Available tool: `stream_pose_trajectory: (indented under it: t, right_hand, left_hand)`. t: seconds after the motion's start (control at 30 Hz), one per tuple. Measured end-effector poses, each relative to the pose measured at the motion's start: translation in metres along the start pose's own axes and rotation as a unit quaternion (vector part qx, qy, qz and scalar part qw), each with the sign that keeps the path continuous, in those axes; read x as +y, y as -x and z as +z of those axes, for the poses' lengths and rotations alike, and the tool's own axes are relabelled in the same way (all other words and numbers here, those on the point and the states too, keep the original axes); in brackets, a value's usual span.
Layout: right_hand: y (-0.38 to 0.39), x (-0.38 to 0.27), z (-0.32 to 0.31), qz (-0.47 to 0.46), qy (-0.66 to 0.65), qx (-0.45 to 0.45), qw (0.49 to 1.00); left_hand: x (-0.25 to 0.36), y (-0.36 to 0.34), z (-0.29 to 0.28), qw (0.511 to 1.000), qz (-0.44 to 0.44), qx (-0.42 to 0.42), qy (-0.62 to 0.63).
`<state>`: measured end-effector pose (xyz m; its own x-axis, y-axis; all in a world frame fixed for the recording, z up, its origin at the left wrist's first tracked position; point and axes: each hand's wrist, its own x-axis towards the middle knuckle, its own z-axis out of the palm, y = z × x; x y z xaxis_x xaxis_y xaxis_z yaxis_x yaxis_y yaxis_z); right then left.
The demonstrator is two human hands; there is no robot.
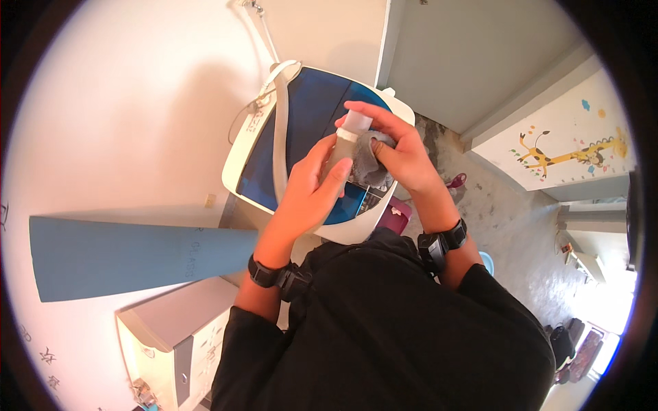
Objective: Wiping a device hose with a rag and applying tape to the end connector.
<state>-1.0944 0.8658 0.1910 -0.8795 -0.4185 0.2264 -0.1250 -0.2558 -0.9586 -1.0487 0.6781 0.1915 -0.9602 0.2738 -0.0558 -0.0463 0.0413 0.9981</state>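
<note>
My left hand (306, 186) is closed around a grey hose end (341, 152), which has a white collar and a pale, translucent tip. In my right hand (410, 152) is a bunched grey cloth (370, 168), with the thumb pressed on it. The right fingers reach over to the pale tip (358, 122). Both hands are above a white washing machine (240, 154) with blue see-through lids (319, 103). A length of grey hose (281, 130) runs down the machine's left side; whether it joins the held end is hidden behind my left hand.
A blue board (137, 259) juts in from the left wall, above a pale cabinet (178, 318). Beside the machine's near right corner is a maroon container (395, 216). A dark red object (457, 181) lies on the grey floor (500, 226). A giraffe-decorated panel (558, 147) stands at right.
</note>
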Motion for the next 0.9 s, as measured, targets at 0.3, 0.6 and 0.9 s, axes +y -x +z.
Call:
stream_pose_trajectory:
  t: [0.3, 0.6, 0.9]
  right_hand:
    - [0.003, 0.001, 0.012, -0.016, 0.04, 0.049, 0.998]
    - [0.003, -0.006, 0.01, 0.024, -0.002, -0.003, 1.0]
    - [0.003, -0.002, 0.017, 0.021, 0.032, 0.004, 0.999]
  left_hand:
    - [-0.007, -0.001, 0.002, 0.912, 0.268, 0.109, -0.29]
    - [-0.007, 0.02, 0.0, 0.995, 0.051, 0.054, 0.071]
    - [-0.011, 0.026, 0.0, 0.99, 0.109, 0.087, -0.021]
